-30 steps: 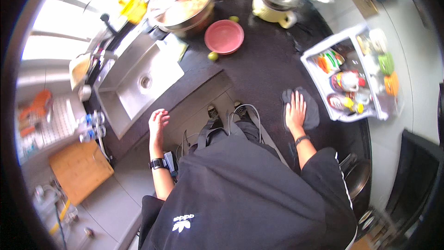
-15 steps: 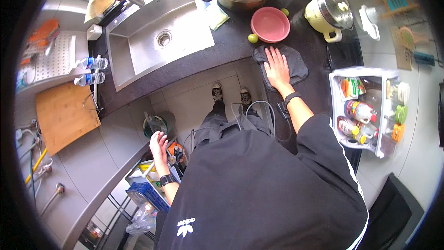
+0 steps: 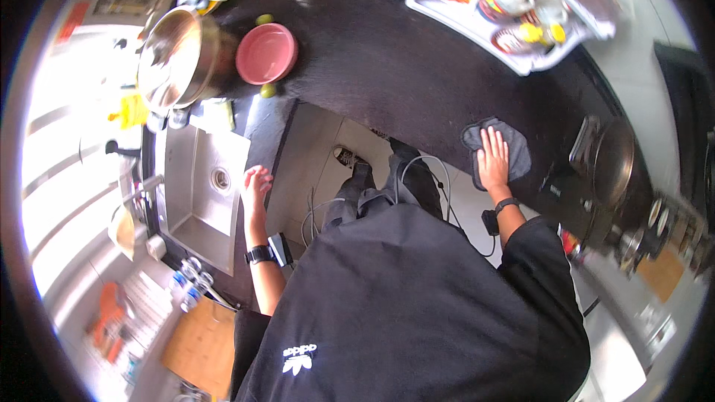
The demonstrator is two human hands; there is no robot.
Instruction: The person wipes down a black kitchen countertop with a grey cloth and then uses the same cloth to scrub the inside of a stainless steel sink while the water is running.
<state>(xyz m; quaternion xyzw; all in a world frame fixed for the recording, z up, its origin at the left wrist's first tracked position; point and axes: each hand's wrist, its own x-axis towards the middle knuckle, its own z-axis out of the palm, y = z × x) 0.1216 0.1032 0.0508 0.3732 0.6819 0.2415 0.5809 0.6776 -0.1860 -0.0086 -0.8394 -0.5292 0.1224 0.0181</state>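
Observation:
My right hand [image 3: 494, 162] lies flat on a dark grey cloth [image 3: 518, 153], palm down with the fingers stretched out. The cloth is spread on the black countertop [image 3: 365, 52], near its front edge on the right. My left hand [image 3: 257, 183] hangs in the air by the sink's front edge, fingers loosely bent and apart, with nothing visible in it. A pink bowl [image 3: 266, 54] stands farther back on the left part of the counter, between two small green round fruits [image 3: 268, 91].
A white rack [image 3: 523, 65] of bottles and packets stands at the back right. Farther right is a pan [image 3: 615, 165] by a black stove. To the left are a large metal pot [image 3: 211, 59], the steel sink [image 3: 212, 145], and water bottles [image 3: 192, 286]. Cables hang before my legs.
My view and body have turned right. My right hand and the cloth have moved along the counter to the right, past the rack toward the stove. My left hand is now beside the sink.

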